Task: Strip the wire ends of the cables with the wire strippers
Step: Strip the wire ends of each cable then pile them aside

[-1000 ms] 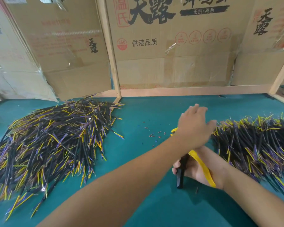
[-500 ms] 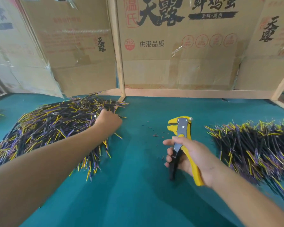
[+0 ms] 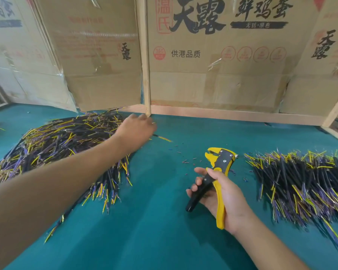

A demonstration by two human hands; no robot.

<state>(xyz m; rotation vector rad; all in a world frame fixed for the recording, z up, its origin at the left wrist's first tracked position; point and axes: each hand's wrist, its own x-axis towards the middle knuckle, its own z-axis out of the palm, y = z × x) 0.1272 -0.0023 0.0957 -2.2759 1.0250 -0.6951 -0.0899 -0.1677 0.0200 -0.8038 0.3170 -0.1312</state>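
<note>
The left hand (image 3: 134,133), which a second ago was crossed over the right wrist by the right-hand pile, has swung to the far edge of the left heap of black cables with yellow and purple wire ends (image 3: 62,149), a single cable (image 3: 162,137) now jutting from beneath it

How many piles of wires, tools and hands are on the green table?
Cable piles: 2, a left pile and a right pile
Wire strippers: 1
Hands: 2, the left hand and the right hand
Total: 5
</note>
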